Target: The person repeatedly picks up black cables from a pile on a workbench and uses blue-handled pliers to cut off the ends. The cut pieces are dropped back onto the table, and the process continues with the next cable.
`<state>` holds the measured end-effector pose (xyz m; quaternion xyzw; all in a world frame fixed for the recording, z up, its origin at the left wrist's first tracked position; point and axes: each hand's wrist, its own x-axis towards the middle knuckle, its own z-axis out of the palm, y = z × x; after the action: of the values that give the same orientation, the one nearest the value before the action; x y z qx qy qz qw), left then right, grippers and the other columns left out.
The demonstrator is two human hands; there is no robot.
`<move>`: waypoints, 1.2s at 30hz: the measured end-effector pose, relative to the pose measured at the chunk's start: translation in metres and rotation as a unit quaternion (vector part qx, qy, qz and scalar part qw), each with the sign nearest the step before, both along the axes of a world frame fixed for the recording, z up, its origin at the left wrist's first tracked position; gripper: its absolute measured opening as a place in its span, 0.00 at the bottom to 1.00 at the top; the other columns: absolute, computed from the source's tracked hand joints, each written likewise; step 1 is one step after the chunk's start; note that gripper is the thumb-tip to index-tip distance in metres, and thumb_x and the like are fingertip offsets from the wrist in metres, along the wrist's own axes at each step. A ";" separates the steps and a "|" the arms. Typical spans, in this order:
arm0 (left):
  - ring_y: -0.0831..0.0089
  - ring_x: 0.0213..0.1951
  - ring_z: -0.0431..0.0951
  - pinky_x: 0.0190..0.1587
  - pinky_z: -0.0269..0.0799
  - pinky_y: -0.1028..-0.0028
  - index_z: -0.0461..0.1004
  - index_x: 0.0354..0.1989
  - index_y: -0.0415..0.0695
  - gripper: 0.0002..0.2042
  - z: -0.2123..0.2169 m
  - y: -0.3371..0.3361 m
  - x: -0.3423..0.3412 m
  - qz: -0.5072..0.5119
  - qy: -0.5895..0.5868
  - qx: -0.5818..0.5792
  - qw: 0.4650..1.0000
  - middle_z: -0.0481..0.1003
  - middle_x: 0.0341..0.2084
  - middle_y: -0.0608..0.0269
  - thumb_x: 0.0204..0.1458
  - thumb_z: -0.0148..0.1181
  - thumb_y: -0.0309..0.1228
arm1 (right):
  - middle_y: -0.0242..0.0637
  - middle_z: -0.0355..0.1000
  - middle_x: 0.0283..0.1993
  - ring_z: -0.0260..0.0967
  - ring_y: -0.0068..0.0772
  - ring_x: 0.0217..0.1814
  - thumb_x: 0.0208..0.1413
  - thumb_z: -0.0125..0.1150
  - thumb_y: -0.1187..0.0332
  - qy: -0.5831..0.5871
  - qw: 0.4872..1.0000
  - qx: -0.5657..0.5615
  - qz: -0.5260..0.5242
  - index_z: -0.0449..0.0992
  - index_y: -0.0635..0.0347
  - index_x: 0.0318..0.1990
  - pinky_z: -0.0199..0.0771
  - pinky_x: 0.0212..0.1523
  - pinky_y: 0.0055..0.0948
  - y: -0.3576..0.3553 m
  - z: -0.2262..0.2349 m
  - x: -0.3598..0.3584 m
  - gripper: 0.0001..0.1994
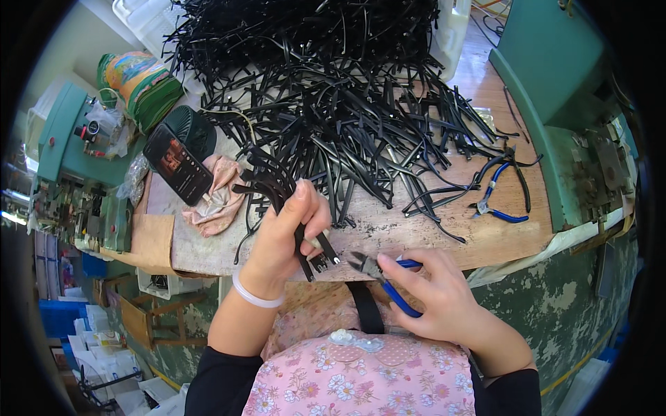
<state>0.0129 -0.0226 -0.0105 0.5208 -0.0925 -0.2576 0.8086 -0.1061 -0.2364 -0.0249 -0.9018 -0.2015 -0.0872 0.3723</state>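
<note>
Nearer the person than the heap of black eyeglass temples [347,145], the left hand [283,239] has its fingers clenched around a bundle of temples [276,187]. The right hand's [444,291] fingers grasp blue-handled diagonal cutters [373,268], also nearer than the heap.

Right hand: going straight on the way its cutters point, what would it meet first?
Its cutters would probably touch the lower ends of the black strips in the left hand first, though depth is unclear.

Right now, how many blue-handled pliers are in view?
2: one held pair in the right hand, a second pair on the tabletop near the green machine. More could hide under black pieces.
</note>
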 end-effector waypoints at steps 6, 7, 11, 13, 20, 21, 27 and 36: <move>0.84 0.11 0.53 0.13 0.50 0.83 0.57 0.19 0.49 0.21 0.003 0.000 -0.008 -0.025 0.017 -0.028 0.999 0.57 0.11 0.71 0.63 0.42 0.47 | 0.38 0.65 0.43 0.64 0.39 0.43 0.37 0.68 0.65 -0.054 0.995 -0.082 0.037 0.71 0.42 0.58 0.58 0.43 0.36 0.003 0.015 0.004 0.33; 0.84 0.11 0.53 0.13 0.50 0.83 0.57 0.19 0.49 0.21 0.003 0.001 -0.009 -0.032 0.015 -0.032 0.999 0.57 0.10 0.71 0.63 0.42 0.46 | 0.38 0.65 0.43 0.64 0.39 0.42 0.37 0.68 0.65 -0.059 0.993 -0.091 0.039 0.71 0.42 0.58 0.58 0.43 0.36 0.002 0.018 0.005 0.33; 0.84 0.09 0.51 0.12 0.51 0.82 0.56 0.21 0.50 0.20 0.003 0.003 -0.006 -0.087 -0.017 -0.042 0.995 0.57 0.10 0.72 0.64 0.40 0.46 | 0.38 0.65 0.41 0.63 0.38 0.40 0.38 0.67 0.65 -0.082 0.987 -0.121 0.059 0.71 0.41 0.59 0.60 0.41 0.36 -0.001 0.020 0.004 0.32; 0.83 0.11 0.53 0.15 0.51 0.82 0.57 0.20 0.49 0.20 0.003 0.002 -0.008 -0.081 0.018 -0.078 0.993 0.58 0.10 0.70 0.62 0.45 0.46 | 0.36 0.66 0.41 0.64 0.38 0.39 0.36 0.69 0.66 -0.059 0.990 -0.113 0.055 0.73 0.42 0.56 0.63 0.39 0.34 -0.001 0.022 0.003 0.32; 0.82 0.11 0.50 0.16 0.55 0.81 0.54 0.26 0.51 0.18 -0.003 -0.024 -0.051 0.296 -0.387 0.006 0.873 0.57 0.12 0.73 0.66 0.31 0.47 | 0.38 0.66 0.39 0.65 0.39 0.37 0.30 0.68 0.72 -0.002 0.999 -0.024 0.048 0.73 0.46 0.56 0.66 0.36 0.34 -0.009 0.020 0.005 0.35; 0.82 0.11 0.50 0.16 0.56 0.81 0.54 0.26 0.51 0.18 -0.008 -0.026 -0.054 0.314 -0.418 0.015 0.852 0.57 0.13 0.72 0.66 0.30 0.47 | 0.38 0.66 0.39 0.65 0.40 0.37 0.30 0.68 0.72 0.005 0.999 -0.010 0.047 0.73 0.47 0.56 0.67 0.36 0.34 -0.009 0.022 0.004 0.35; 0.83 0.12 0.49 0.14 0.56 0.82 0.53 0.26 0.49 0.18 -0.008 -0.032 -0.062 0.382 -0.487 0.004 0.785 0.57 0.13 0.71 0.66 0.30 0.45 | 0.39 0.66 0.39 0.65 0.41 0.36 0.30 0.67 0.73 0.005 0.999 0.001 0.044 0.72 0.49 0.56 0.67 0.36 0.33 -0.001 0.033 0.000 0.36; 0.80 0.14 0.55 0.17 0.58 0.79 0.54 0.26 0.49 0.17 0.017 -0.020 -0.055 0.228 -0.142 -0.037 0.963 0.56 0.15 0.69 0.65 0.39 0.46 | 0.42 0.66 0.40 0.68 0.40 0.36 0.37 0.68 0.70 0.027 0.998 0.033 0.053 0.70 0.46 0.60 0.71 0.36 0.33 -0.011 0.015 -0.002 0.35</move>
<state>-0.0424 -0.0429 0.0065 0.5293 -0.0942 0.0135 0.8431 -0.1085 -0.2477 -0.0102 -0.8789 -0.2357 -0.0494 0.4118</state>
